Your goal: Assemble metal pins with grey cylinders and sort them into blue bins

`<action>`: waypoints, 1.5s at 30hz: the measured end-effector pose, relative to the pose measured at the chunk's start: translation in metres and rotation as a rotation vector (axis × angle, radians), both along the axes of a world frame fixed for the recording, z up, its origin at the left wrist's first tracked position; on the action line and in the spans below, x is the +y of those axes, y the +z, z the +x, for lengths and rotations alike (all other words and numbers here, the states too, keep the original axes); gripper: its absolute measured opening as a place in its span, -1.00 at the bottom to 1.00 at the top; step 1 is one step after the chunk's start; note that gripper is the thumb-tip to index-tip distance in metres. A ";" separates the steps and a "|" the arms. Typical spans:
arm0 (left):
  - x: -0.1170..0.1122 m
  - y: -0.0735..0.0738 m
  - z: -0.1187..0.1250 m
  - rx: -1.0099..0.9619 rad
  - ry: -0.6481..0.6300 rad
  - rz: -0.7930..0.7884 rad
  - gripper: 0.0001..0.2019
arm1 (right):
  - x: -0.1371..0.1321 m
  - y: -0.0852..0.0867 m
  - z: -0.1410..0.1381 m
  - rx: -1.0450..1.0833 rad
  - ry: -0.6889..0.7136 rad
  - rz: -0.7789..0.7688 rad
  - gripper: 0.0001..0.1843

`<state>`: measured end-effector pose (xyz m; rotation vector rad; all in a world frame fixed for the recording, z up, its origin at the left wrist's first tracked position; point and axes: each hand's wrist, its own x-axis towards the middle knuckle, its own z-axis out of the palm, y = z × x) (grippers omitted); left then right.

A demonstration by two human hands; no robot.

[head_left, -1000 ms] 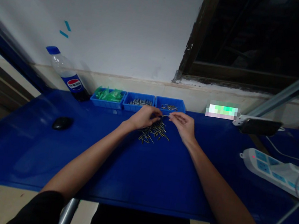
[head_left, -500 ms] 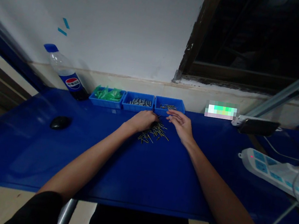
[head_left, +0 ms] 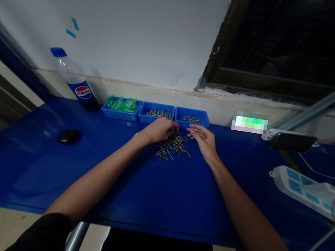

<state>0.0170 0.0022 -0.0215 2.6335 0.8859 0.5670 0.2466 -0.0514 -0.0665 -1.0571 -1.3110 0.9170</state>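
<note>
A loose pile of thin brass-coloured pins, screw- or nail-like [head_left: 175, 145], lies on the blue table. My left hand [head_left: 161, 130] is over the pile's upper left edge, its fingers bent down and closed together. Whatever is between those fingertips is hidden; a thin pin shows just beside them. To the right of the pile, my right hand [head_left: 204, 141] has its fingers loosely bent and apart, pointing left, with nothing visible in them. Right behind the hands stands a blue bin [head_left: 191, 125] with several thin metal pins [head_left: 191, 119] in it.
A middle bin [head_left: 155, 120] holds grey metal parts; a left bin [head_left: 120, 115] holds green pieces. A cola bottle [head_left: 79, 83] and a black mouse [head_left: 69, 136] are at left. A phone [head_left: 292, 142], a power strip [head_left: 295, 184] and cables are at right. A wall runs behind.
My left hand has lifted slightly and drawn back from the pile, showing more of the pins. My right hand has hardly moved. The view has shifted a little.
</note>
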 end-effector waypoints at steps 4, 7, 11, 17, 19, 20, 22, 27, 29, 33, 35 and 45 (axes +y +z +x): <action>0.000 0.008 -0.002 -0.164 -0.016 -0.068 -0.68 | -0.001 -0.002 -0.002 -0.030 0.006 0.001 -0.63; -0.001 0.011 -0.002 -0.285 -0.017 -0.095 -0.68 | -0.003 -0.001 -0.005 -0.021 0.063 -0.015 -0.61; -0.004 0.010 -0.001 -0.361 -0.013 -0.087 -0.66 | -0.006 0.001 -0.010 0.023 0.159 -0.054 -0.61; -0.006 0.011 0.001 -0.343 -0.015 -0.116 -0.70 | -0.006 0.003 -0.012 0.106 0.190 -0.104 -0.64; -0.006 0.012 0.001 -0.311 -0.018 -0.104 -0.71 | -0.005 0.001 -0.012 0.129 0.188 -0.104 -0.63; -0.007 0.012 0.002 -0.294 -0.023 -0.097 -0.71 | -0.005 0.000 -0.012 0.141 0.186 -0.104 -0.63; -0.007 0.013 0.002 -0.271 -0.034 -0.095 -0.71 | -0.005 -0.001 -0.013 0.161 0.182 -0.109 -0.65; -0.004 0.009 0.001 -0.112 -0.013 -0.089 -0.61 | -0.005 0.004 -0.014 0.134 0.124 -0.075 -0.71; -0.002 0.007 0.001 -0.009 -0.019 -0.045 -0.62 | -0.005 0.008 -0.012 0.146 0.107 -0.034 -0.68; -0.001 0.003 0.000 0.093 -0.078 0.024 -0.58 | -0.004 0.010 -0.010 0.149 0.112 -0.005 -0.56; -0.002 0.003 0.002 0.114 -0.066 0.029 -0.58 | -0.004 0.010 -0.009 0.127 0.096 -0.010 -0.62; 0.001 -0.002 0.003 0.148 0.027 0.034 -0.65 | -0.002 0.009 -0.005 0.111 -0.052 -0.029 -0.70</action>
